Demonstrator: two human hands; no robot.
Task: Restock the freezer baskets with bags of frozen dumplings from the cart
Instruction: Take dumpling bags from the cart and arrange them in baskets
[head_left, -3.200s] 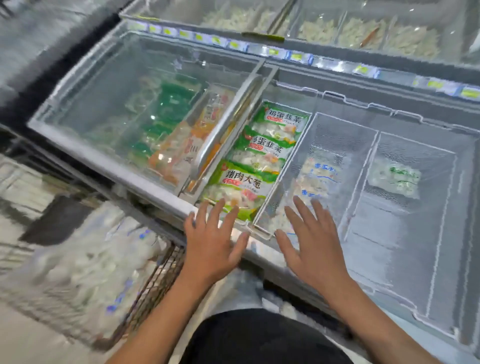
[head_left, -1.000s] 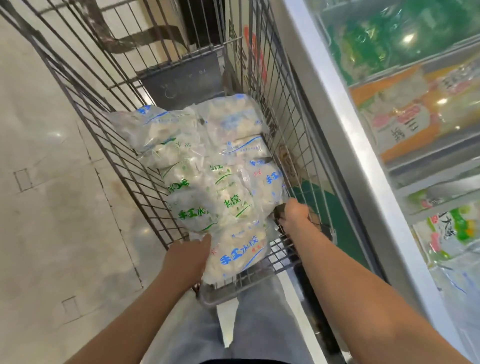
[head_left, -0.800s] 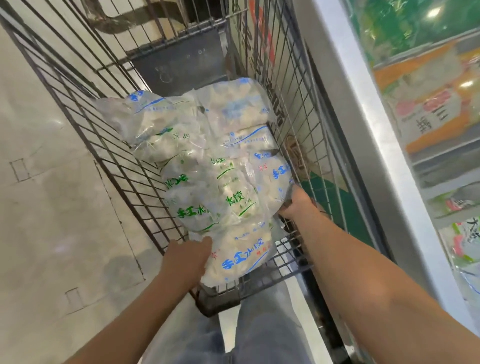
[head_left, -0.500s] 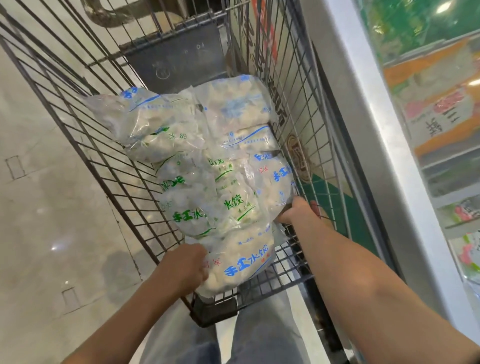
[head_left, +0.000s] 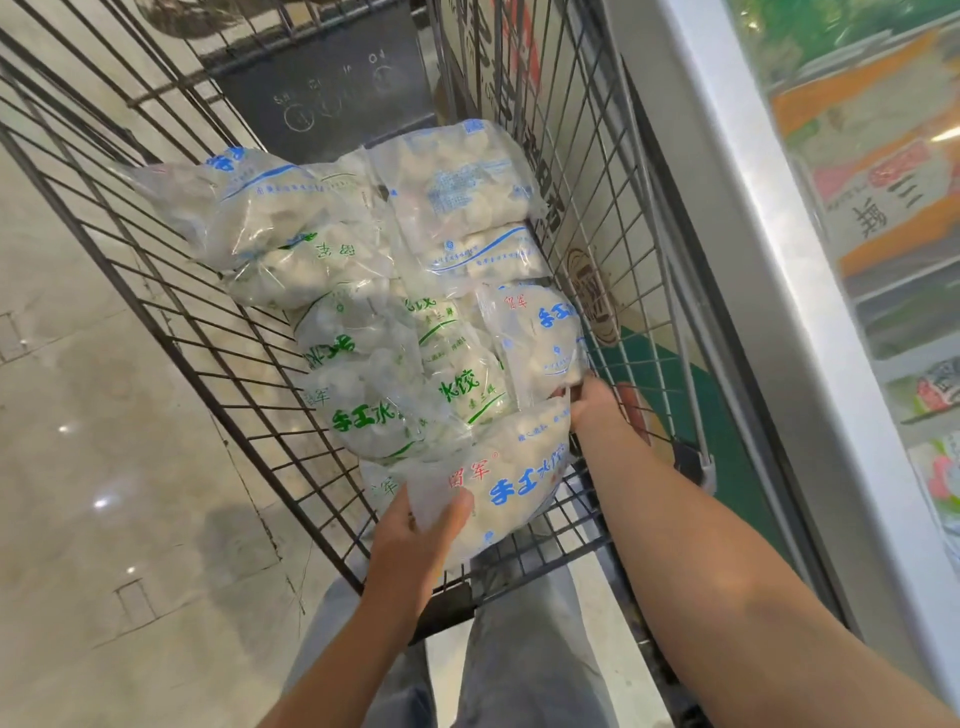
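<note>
Left grip (head_left: 415, 540) pinches the near corner of the blue-print bag (head_left: 514, 488) at lower centre of frame, right grip (head_left: 597, 405) grasps its far edge, fingers partly hidden, bag lying at the near end of the cart (head_left: 249, 364) atop other bags, freezer (head_left: 779, 260) at right.

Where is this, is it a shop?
Probably a grocery shop's frozen-food aisle: a wire cart full of bags of frozen dumplings stands beside a glass-topped freezer holding printed food packets.
</note>
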